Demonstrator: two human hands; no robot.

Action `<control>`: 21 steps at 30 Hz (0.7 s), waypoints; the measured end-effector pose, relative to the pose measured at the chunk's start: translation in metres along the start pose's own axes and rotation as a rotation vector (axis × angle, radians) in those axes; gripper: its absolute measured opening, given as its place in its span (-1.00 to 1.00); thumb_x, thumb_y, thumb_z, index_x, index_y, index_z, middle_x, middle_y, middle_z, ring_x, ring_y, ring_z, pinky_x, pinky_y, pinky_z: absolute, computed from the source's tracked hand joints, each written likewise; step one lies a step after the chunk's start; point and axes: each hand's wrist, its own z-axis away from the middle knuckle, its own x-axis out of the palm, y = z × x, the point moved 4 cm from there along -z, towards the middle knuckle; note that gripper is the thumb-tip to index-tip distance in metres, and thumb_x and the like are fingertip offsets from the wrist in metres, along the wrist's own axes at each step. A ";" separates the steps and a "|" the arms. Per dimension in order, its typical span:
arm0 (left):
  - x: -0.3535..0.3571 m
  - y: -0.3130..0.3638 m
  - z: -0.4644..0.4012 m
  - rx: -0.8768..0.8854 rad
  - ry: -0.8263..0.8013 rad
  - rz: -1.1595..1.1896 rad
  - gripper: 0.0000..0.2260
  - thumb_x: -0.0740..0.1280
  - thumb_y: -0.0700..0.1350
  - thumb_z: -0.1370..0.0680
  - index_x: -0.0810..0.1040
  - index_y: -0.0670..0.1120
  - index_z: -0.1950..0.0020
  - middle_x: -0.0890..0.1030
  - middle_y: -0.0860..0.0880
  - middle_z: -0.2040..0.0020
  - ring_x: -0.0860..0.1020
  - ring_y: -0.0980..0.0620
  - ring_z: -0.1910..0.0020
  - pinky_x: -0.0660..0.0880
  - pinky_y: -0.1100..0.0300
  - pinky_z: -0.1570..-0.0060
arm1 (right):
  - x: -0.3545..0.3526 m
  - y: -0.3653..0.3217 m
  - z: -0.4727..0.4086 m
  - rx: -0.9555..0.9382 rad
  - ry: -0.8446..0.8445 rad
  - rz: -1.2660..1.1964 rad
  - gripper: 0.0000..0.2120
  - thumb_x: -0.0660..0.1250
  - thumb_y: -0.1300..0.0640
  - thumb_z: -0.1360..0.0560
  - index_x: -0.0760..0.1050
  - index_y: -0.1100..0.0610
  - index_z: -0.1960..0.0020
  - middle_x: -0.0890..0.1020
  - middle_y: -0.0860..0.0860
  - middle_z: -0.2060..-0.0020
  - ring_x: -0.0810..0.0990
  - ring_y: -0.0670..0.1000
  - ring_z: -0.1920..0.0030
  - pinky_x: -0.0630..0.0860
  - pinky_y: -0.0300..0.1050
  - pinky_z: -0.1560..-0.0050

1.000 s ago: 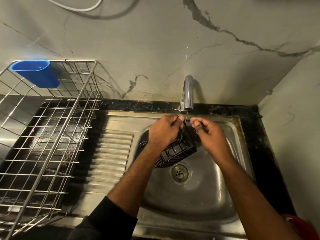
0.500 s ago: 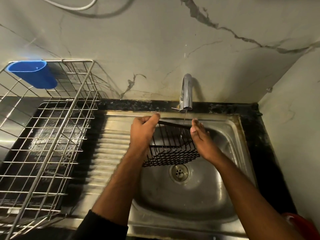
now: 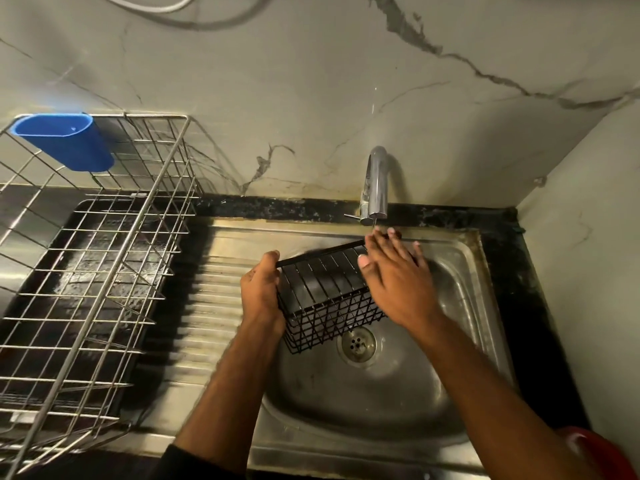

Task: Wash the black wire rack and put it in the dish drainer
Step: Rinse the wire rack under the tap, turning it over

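Our left hand (image 3: 261,292) grips the wet, stiff, light wire rack (image 3: 325,296) by its rim; right hand (image 3: 394,275) rests spread on it.

Rack (image 3: 325,296): thin wire, black coated, matt. Sink (image 3: 460,271): steel, brushed, dull sheen, ribbed drainboard at left. Tap (image 3: 375,181): polished chrome, glossy. Drainer (image 3: 104,271): bare silvery wire, shiny. Tray (image 3: 69,285) under drainer: black, wet-looking gloss. Cup (image 3: 65,142): blue plastic, smooth, semi-matt. Wall (image 3: 311,81): pale marble-look slab, grey veins, smooth. Counter edge (image 3: 277,207): black speckled stone, polished.
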 end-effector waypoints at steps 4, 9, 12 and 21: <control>-0.001 -0.004 0.003 -0.029 -0.006 0.013 -0.72 0.35 -0.08 -0.61 0.42 -0.07 0.28 0.41 0.09 0.58 0.40 0.12 0.63 0.41 0.28 0.54 | 0.003 -0.038 0.015 -0.174 -0.068 0.091 -0.28 -0.40 -0.30 -0.56 -0.02 0.01 -0.59 -0.01 -0.06 -0.58 -0.08 -0.04 -0.59 -0.32 0.08 -0.54; 0.003 -0.012 0.003 -0.034 -0.041 0.000 -0.76 0.42 0.03 -0.56 0.65 -0.15 0.08 0.66 -0.09 0.28 0.62 -0.07 0.29 0.59 0.08 0.25 | -0.002 -0.066 0.022 -0.321 -0.205 -0.249 -0.45 -0.12 -0.20 -0.65 0.13 -0.03 -0.57 0.07 -0.19 -0.54 -0.05 -0.19 -0.53 -0.14 -0.28 -0.49; 0.006 -0.009 0.002 -0.017 -0.068 -0.013 -0.73 0.45 0.09 -0.54 0.61 -0.10 0.19 0.65 -0.03 0.32 0.62 -0.11 0.23 0.61 -0.03 0.11 | -0.012 -0.053 0.020 -0.281 -0.209 -0.522 -0.54 0.03 -0.17 -0.64 0.39 -0.03 -0.45 0.38 -0.16 -0.43 0.24 -0.22 -0.45 0.17 -0.28 -0.43; 0.020 -0.007 0.006 -0.017 -0.069 -0.077 -0.58 0.50 0.29 -0.41 0.43 0.04 0.39 0.44 -0.02 0.32 0.42 -0.11 0.20 0.55 -0.25 -0.10 | -0.016 -0.019 0.006 -0.006 -0.022 -0.199 -0.51 -0.04 -0.11 -0.69 0.40 0.13 -0.44 0.54 0.05 -0.34 0.46 0.02 -0.38 0.35 -0.07 -0.40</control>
